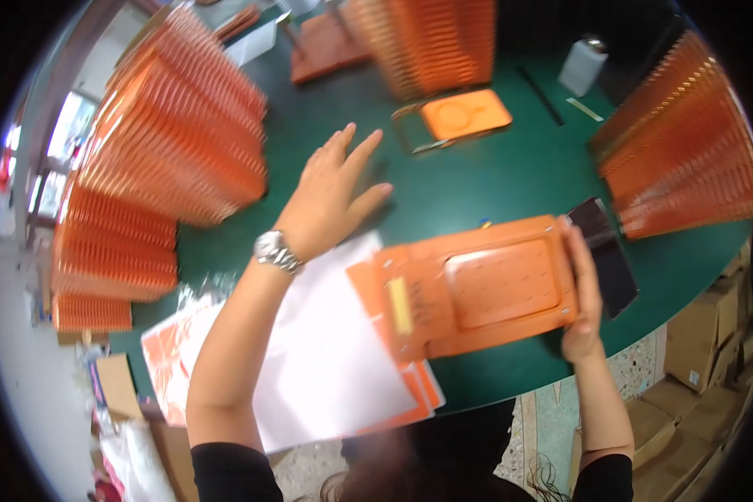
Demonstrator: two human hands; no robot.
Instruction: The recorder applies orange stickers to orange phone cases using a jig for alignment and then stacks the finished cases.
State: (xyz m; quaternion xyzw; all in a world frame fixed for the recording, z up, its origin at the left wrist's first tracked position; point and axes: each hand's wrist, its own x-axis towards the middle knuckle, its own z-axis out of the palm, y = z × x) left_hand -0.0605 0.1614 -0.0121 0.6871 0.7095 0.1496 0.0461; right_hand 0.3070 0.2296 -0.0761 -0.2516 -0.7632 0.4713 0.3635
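My right hand [584, 293] grips the right edge of a flat orange rectangular jig [427, 305], which has a recessed panel, small holes and a yellow label strip. My left hand [330, 197] is in the air over the table with its fingers spread, holding nothing. Below the left forearm lie white sheets [326, 360], with orange-printed sheets [427, 397] showing at their edge. The jig's left end overlaps the sheets in view; whether it touches them I cannot tell. Beside my right hand, a dark flat phone-like slab [611, 263] rests on the table.
Tall orange stacks stand at the left [176, 134], back [443, 42] and right [686, 151] of the green table [510, 184]. A bright orange plate [468, 113] lies beyond my hands, and a white bottle [581, 67] at the back. Cardboard boxes [694, 343] are on the floor at the right.
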